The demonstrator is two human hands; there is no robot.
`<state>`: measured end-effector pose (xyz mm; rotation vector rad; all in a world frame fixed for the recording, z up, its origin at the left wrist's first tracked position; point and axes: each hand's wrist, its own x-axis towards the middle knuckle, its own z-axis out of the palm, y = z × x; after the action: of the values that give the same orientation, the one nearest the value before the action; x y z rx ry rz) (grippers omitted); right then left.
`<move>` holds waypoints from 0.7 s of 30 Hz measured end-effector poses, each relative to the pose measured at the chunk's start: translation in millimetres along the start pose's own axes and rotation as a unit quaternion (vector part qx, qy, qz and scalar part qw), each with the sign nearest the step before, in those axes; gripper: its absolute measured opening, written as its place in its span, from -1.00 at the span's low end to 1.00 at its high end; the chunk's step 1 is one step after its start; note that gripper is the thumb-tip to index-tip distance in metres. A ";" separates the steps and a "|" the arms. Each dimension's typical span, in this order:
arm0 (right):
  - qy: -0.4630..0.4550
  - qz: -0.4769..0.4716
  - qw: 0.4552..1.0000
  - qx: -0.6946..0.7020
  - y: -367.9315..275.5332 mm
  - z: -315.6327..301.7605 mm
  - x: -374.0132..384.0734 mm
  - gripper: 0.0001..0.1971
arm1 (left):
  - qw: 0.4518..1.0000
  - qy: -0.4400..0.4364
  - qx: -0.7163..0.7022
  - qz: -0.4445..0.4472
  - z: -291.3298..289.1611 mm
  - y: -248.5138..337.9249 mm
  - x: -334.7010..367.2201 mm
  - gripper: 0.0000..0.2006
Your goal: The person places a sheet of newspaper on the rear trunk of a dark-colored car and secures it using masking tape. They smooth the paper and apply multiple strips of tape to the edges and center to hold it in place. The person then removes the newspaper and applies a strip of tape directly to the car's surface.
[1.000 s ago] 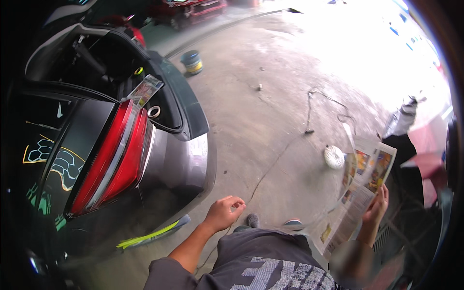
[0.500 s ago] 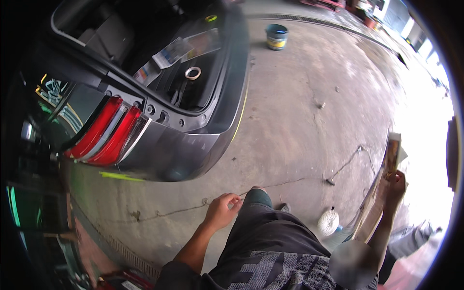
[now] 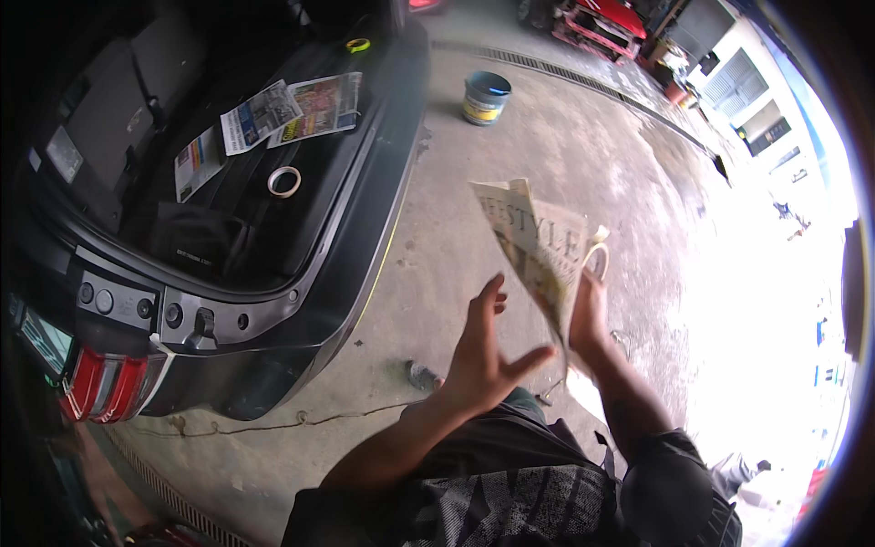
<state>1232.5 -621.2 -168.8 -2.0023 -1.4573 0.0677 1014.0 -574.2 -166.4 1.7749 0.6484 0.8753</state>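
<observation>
A folded sheet of newspaper (image 3: 538,242) hangs upright in front of me, its printed side partly turned my way. My right hand (image 3: 588,314) grips it along its right edge. A pale ring (image 3: 597,260), which looks like a roll of masking tape, shows at the top of the same hand. My left hand (image 3: 483,356) is just left of the newspaper, fingers up and thumb spread toward its lower edge, with nothing in it. Whether the thumb touches the paper I cannot tell.
On my left stands a dark car's open boot (image 3: 310,264), with newspaper sheets (image 3: 262,118), a masking tape roll (image 3: 284,182) and a yellow-green tape roll (image 3: 358,45) inside. A blue-green bucket (image 3: 486,105) stands on the concrete floor. A red vehicle (image 3: 606,23) is at the back.
My right hand has brought the newspaper from the far right to the front. My left hand has risen toward it and spread its fingers. My view has shifted, showing more of the boot.
</observation>
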 end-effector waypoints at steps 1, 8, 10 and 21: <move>0.002 0.035 0.999 0.035 -0.5 10.5 5.8 -0.70 | 0.998 -0.013 -0.033 -0.051 12.3 -5.2 21.9 0.22; -0.054 0.048 0.995 0.064 -14.9 66.6 86.3 -0.81 | 0.981 0.180 0.066 -0.018 -1.0 -49.2 92.9 -0.76; -0.066 0.068 0.983 0.158 -1.7 73.7 113.0 -0.84 | 0.969 0.234 0.041 -0.073 -14.2 -53.5 102.2 -0.81; -0.170 -0.015 0.928 0.333 112.9 103.1 319.7 -0.90 | 0.852 0.492 0.078 -0.161 -60.2 -136.0 178.1 -0.69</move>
<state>1406.6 -314.8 -205.9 -1.4446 -1.4113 0.8201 1067.2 -358.5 -233.7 1.1812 1.6575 1.5098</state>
